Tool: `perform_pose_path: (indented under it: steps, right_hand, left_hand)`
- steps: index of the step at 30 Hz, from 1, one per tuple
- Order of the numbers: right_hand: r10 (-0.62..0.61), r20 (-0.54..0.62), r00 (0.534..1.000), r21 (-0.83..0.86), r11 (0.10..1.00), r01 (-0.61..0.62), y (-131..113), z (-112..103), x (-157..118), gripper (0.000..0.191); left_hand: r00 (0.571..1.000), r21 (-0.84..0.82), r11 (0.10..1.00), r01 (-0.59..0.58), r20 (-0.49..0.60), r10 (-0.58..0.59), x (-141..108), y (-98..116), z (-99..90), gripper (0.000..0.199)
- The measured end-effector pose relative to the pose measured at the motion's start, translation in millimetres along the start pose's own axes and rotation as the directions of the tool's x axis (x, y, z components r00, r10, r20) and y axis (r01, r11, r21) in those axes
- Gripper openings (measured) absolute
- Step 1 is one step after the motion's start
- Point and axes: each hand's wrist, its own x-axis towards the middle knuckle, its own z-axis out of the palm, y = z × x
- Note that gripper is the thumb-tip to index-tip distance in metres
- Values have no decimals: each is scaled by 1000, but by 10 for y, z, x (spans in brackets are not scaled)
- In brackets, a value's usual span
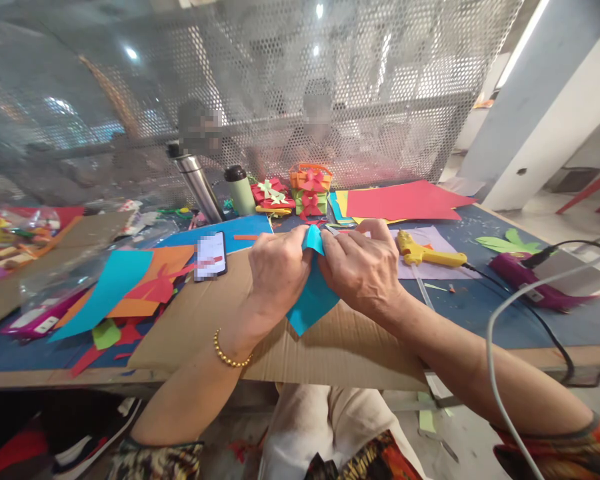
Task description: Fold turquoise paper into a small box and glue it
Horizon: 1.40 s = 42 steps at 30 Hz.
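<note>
A blue sheet of paper [314, 303], bent into a fold near its top, is held between my two hands over a brown cardboard sheet [205, 320]. My left hand [281, 267], with a gold bead bracelet at the wrist, pinches its left side. My right hand [363, 263] grips the right side, fingers curled. The paper's pointed lower corner hangs toward me. A thin pale tip shows beside my right fingers; what it belongs to is hidden. Just right of that hand lies a yellow hot glue gun [425, 252].
Left are a phone [211, 256] and coloured paper pieces [113, 287]. Behind stand a steel flask [200, 187], a green bottle [240, 192], paper flower baskets [311, 190] and red sheets [410, 202]. A purple power strip [527, 283] and a white cable [491, 347] are on the right.
</note>
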Motion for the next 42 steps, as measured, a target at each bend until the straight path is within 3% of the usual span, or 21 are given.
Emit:
perform_pose_path:
  steps: [3,8,13,16,21,23,26,28,32,35,38,40,42]
  right_hand:
    - [8,-16,1000,-6,1000,-8,15,3,6,26]
    - [76,-3,997,-32,997,-76,110,40,14,27]
    - [93,7,996,-58,994,-93,130,85,4,29]
    - [77,20,997,-44,996,-76,96,83,1,29]
    - [193,11,981,173,966,-192,161,-17,47,37]
    - [317,39,947,353,883,-310,245,-57,73,46]
    - [501,170,849,572,651,-499,370,-49,97,58]
    - [554,268,789,640,509,-575,415,7,99,63]
    - [453,544,706,685,246,-686,364,152,85,75]
    - [300,717,629,652,31,-758,252,251,59,62]
    - [309,788,532,601,-200,-774,161,355,17,51]
    - [366,814,452,554,-252,-794,137,414,-8,41]
    - [380,842,382,490,-246,-836,134,450,-23,28]
  left_hand:
    - [999,-42,999,21,39,-19,6,-4,5,22]
    - [996,-187,980,63,80,-48,33,-33,-4,50]
    - [980,-155,981,120,177,-92,56,-11,-45,30]
    - [981,-117,986,119,166,-99,56,5,-52,28]
    - [981,-289,944,163,145,-125,128,-109,-28,23]
    - [970,-391,890,233,153,-186,189,-208,-8,28]
    - [938,-506,790,347,181,-296,272,-371,47,40]
    - [917,-550,736,396,188,-353,307,-465,104,41]
    - [885,-575,690,439,147,-441,328,-561,248,41]
    - [883,-558,695,453,171,-438,319,-538,334,38]
    - [876,-535,696,479,233,-423,301,-491,383,39]
    - [865,-532,684,499,266,-425,290,-477,402,39]
    - [853,-532,668,521,287,-437,283,-479,415,35]
